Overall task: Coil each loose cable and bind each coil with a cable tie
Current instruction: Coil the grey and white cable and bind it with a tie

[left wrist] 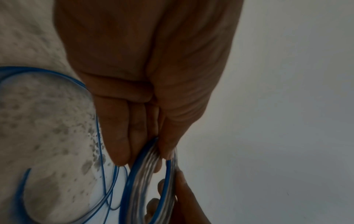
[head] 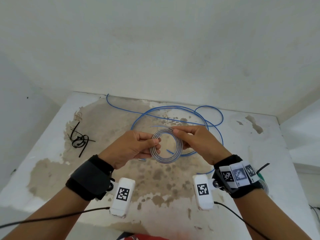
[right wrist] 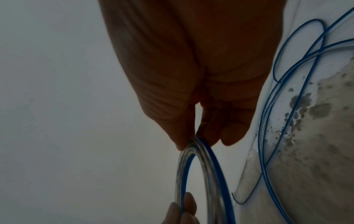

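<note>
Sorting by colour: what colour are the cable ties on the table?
Black cable ties, clearest in the head view.

Glossy clear-and-blue plastic cable coil, smooth; thin black plastic cable ties near the left edge; matt white tabletop, paint flaking rough.

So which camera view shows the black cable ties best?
The head view: the black plastic cable ties lie in a loose pile on the worn white table, left of the hands. Neither wrist view shows them.
</note>
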### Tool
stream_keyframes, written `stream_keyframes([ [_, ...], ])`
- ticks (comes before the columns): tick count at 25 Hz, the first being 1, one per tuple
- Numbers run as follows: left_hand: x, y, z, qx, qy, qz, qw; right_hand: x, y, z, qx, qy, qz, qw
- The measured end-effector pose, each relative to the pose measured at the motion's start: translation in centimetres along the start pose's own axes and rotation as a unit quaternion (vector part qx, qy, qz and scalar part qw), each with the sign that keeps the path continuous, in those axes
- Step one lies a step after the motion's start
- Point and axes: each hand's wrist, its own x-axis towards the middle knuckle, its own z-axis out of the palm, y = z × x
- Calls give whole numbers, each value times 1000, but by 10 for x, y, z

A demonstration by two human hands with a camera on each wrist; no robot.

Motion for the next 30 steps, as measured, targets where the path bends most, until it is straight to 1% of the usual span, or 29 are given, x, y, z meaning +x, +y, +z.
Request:
stream_keyframes([
  [3,-1,1,-21,21,-28,-20,999,-2,-6,15,-17,-17,25,999],
  [8,-5,-3,-48,2,-58,-27,998,-6,-16,42,-26,-62,36,997],
  [12,0,-6,-68,61,-108,-31,992,-14,-16,56,22,-109,70,991],
  [14,2,-8,-72,88,-134,-30,987,-20,-15,58,17,-127,79,989],
  [17,2,-10,-74,133,-150,-19,980,-28,-15,62,-4,-127,84,988],
  [20,3,-5,-78,171,-158,-7,973,-28,-18,69,-20,-110,88,990],
  [22,5,-3,-77,176,-155,5,972,-27,-17,73,-37,-80,78,993],
  [25,5,-7,-64,137,-122,25,983,-27,-15,78,-73,-50,42,995],
  [27,6,-12,-54,134,-95,22,986,-26,-15,79,-96,-44,31,994],
  [30,12,-16,-45,151,-60,4,987,-25,-14,78,-101,-37,35,994],
])
